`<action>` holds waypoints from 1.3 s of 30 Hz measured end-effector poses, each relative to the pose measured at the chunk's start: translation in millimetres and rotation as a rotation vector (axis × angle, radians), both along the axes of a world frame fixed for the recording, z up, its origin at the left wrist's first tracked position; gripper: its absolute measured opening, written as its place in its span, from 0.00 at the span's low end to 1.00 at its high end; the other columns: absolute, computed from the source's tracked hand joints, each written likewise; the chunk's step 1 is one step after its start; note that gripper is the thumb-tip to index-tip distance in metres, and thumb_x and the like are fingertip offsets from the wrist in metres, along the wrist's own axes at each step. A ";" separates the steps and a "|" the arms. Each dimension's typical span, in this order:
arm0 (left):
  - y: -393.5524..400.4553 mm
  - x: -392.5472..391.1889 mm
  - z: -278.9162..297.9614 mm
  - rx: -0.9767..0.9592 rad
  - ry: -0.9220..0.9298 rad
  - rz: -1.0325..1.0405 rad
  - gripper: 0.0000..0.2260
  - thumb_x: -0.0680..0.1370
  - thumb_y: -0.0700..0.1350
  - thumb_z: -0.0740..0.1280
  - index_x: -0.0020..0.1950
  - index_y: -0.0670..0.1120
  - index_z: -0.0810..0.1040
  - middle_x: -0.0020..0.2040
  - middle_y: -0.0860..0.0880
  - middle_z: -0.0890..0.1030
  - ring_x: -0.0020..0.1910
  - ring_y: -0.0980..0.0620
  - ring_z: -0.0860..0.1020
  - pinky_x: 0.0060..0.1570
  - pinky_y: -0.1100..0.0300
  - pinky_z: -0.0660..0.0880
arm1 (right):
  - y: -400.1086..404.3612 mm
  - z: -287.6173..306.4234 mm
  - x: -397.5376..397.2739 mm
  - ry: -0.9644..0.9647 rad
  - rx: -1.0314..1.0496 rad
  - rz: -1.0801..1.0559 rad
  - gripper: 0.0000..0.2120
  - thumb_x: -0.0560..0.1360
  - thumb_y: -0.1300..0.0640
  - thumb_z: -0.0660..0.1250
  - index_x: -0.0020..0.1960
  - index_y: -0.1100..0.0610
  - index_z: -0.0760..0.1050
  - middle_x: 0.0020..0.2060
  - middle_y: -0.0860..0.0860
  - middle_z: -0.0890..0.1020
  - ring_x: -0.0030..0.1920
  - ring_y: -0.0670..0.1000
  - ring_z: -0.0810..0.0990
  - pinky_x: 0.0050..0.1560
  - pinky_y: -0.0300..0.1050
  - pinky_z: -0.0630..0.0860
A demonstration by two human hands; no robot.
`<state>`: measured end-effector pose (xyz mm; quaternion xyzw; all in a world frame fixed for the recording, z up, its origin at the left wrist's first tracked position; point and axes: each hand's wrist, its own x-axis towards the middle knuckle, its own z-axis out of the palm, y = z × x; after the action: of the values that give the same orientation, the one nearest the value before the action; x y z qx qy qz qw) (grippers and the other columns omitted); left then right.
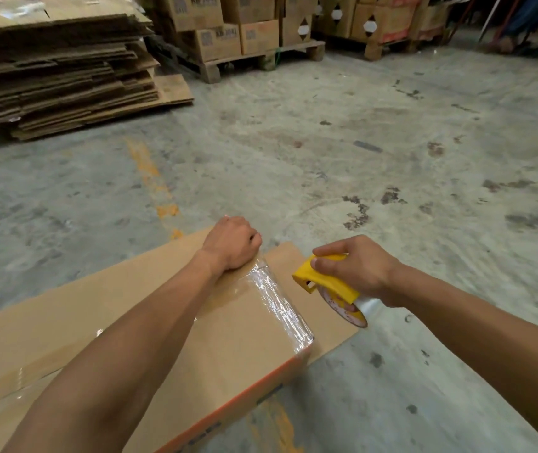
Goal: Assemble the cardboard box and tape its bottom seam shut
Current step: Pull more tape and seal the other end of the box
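Observation:
A brown cardboard box (pixel 228 348) sits upturned in front of me, its closed flaps facing up. A strip of clear shiny tape (pixel 280 305) runs along its right edge and folds over the near corner. My left hand (pixel 233 245) presses down as a closed fist on the far end of that tape, at the box's far corner. My right hand (pixel 356 268) hovers just right of the box, shut on a yellow tape dispenser (pixel 326 284) with a roll of clear tape under it. The dispenser is apart from the box.
A flat cardboard sheet (pixel 329 325) lies under the box on the concrete floor (pixel 359 142). A tall stack of flattened cartons (pixel 55 70) stands at the far left. Pallets with filled boxes (pixel 238 34) line the back. Faded yellow floor paint (pixel 153 178) runs toward me.

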<state>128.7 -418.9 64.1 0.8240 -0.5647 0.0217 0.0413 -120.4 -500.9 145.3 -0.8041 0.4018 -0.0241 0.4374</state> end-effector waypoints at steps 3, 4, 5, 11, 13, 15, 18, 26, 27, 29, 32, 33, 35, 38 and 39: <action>2.3 -6.0 -5.0 0.004 -0.007 -0.073 0.24 0.81 0.56 0.52 0.39 0.47 0.83 0.49 0.47 0.83 0.59 0.49 0.77 0.69 0.50 0.59 | -7.2 -0.4 -0.6 -0.014 0.008 -0.030 0.18 0.74 0.46 0.72 0.62 0.50 0.81 0.54 0.51 0.81 0.52 0.51 0.79 0.49 0.43 0.74; 4.0 -8.8 -5.2 0.013 0.001 -0.094 0.25 0.81 0.58 0.51 0.36 0.48 0.80 0.48 0.48 0.83 0.63 0.51 0.75 0.71 0.49 0.56 | -9.0 -0.3 -0.1 -0.021 0.018 -0.046 0.18 0.74 0.46 0.72 0.62 0.50 0.80 0.53 0.51 0.81 0.50 0.51 0.78 0.49 0.43 0.73; 5.7 -11.2 -5.0 0.028 0.013 -0.114 0.25 0.81 0.59 0.51 0.34 0.49 0.77 0.48 0.49 0.83 0.67 0.52 0.73 0.73 0.48 0.54 | -10.2 -0.4 0.4 -0.031 0.033 -0.062 0.18 0.74 0.47 0.72 0.61 0.51 0.81 0.53 0.52 0.82 0.48 0.51 0.79 0.49 0.45 0.75; 35.5 -20.9 0.4 0.150 0.119 -0.147 0.25 0.82 0.61 0.47 0.78 0.57 0.58 0.81 0.52 0.48 0.79 0.49 0.43 0.76 0.46 0.40 | -5.9 -2.2 11.5 -0.114 0.031 -0.072 0.18 0.72 0.47 0.73 0.59 0.52 0.81 0.47 0.55 0.82 0.36 0.46 0.81 0.52 0.49 0.78; 54.5 -20.4 -2.5 0.156 0.134 -0.123 0.27 0.82 0.62 0.45 0.80 0.57 0.49 0.81 0.53 0.44 0.79 0.50 0.42 0.76 0.46 0.41 | 2.2 1.5 19.5 -0.158 -0.001 -0.072 0.16 0.69 0.42 0.72 0.53 0.47 0.82 0.44 0.54 0.80 0.44 0.55 0.79 0.58 0.51 0.78; 80.0 -18.4 -1.5 0.154 0.137 -0.111 0.27 0.81 0.63 0.44 0.80 0.59 0.46 0.81 0.54 0.44 0.79 0.51 0.42 0.76 0.48 0.41 | 9.7 6.8 30.0 -0.207 -0.025 -0.051 0.12 0.65 0.38 0.71 0.44 0.43 0.80 0.40 0.53 0.79 0.39 0.52 0.79 0.57 0.51 0.79; 129.0 -13.5 2.8 0.160 0.121 -0.096 0.27 0.81 0.63 0.44 0.79 0.59 0.45 0.81 0.54 0.45 0.79 0.52 0.42 0.76 0.50 0.41 | 23.2 15.3 48.9 -0.254 -0.024 0.012 0.12 0.62 0.37 0.69 0.41 0.42 0.77 0.33 0.49 0.78 0.22 0.39 0.76 0.45 0.48 0.77; 311.9 -5.8 2.7 0.160 0.127 0.056 0.25 0.82 0.62 0.44 0.79 0.62 0.44 0.80 0.57 0.42 0.78 0.55 0.39 0.77 0.50 0.42 | 99.6 27.1 95.1 -0.297 0.006 0.281 0.21 0.70 0.43 0.72 0.61 0.50 0.81 0.41 0.53 0.84 0.35 0.51 0.79 0.42 0.45 0.76; 333.8 -6.6 3.6 0.153 0.133 0.081 0.25 0.82 0.62 0.45 0.79 0.62 0.44 0.80 0.57 0.42 0.78 0.56 0.39 0.77 0.49 0.42 | 107.9 25.2 99.1 -0.302 0.017 0.306 0.21 0.71 0.44 0.72 0.61 0.50 0.81 0.40 0.52 0.85 0.35 0.50 0.81 0.41 0.44 0.76; 363.1 -10.8 5.0 0.156 0.131 0.114 0.26 0.81 0.62 0.45 0.79 0.62 0.44 0.80 0.58 0.42 0.78 0.57 0.39 0.77 0.49 0.43 | 120.7 21.6 103.0 -0.308 0.043 0.354 0.18 0.73 0.47 0.71 0.61 0.52 0.80 0.33 0.51 0.85 0.29 0.45 0.80 0.34 0.40 0.74; 374.9 -20.4 3.6 0.149 0.114 0.163 0.26 0.81 0.62 0.44 0.79 0.62 0.44 0.80 0.58 0.42 0.78 0.57 0.39 0.77 0.50 0.42 | 135.1 24.0 101.2 -0.313 0.084 0.408 0.16 0.76 0.51 0.70 0.62 0.53 0.80 0.37 0.59 0.86 0.31 0.52 0.80 0.31 0.37 0.76; 372.2 -23.1 3.0 0.147 0.113 0.178 0.25 0.81 0.62 0.44 0.79 0.62 0.44 0.80 0.58 0.42 0.78 0.58 0.38 0.77 0.50 0.42 | 137.4 26.3 99.6 -0.313 0.095 0.418 0.15 0.76 0.52 0.70 0.62 0.54 0.79 0.39 0.62 0.86 0.31 0.53 0.80 0.30 0.35 0.76; 364.8 -28.4 1.4 0.159 0.120 0.195 0.25 0.82 0.62 0.43 0.78 0.63 0.43 0.80 0.59 0.42 0.78 0.57 0.38 0.77 0.50 0.41 | 138.9 29.7 97.1 -0.325 0.147 0.440 0.15 0.77 0.54 0.69 0.63 0.57 0.78 0.34 0.63 0.83 0.23 0.52 0.76 0.25 0.34 0.73; 346.4 -41.0 0.9 0.161 0.139 0.209 0.25 0.81 0.63 0.42 0.78 0.63 0.41 0.80 0.58 0.40 0.77 0.56 0.36 0.76 0.50 0.39 | 134.4 37.3 94.1 -0.333 0.207 0.436 0.16 0.78 0.56 0.68 0.64 0.59 0.77 0.27 0.59 0.80 0.17 0.50 0.71 0.23 0.35 0.71; 336.1 -47.8 0.8 0.158 0.146 0.216 0.26 0.81 0.64 0.42 0.78 0.63 0.41 0.80 0.58 0.40 0.77 0.56 0.35 0.76 0.50 0.38 | 132.2 40.7 92.7 -0.336 0.226 0.432 0.16 0.78 0.56 0.68 0.64 0.59 0.76 0.25 0.57 0.80 0.17 0.51 0.71 0.23 0.36 0.71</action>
<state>80.9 -82.8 65.0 0.8800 -0.4682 -0.0785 0.0150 -27.7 -368.7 186.0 -0.8020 0.1431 -0.0183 0.5796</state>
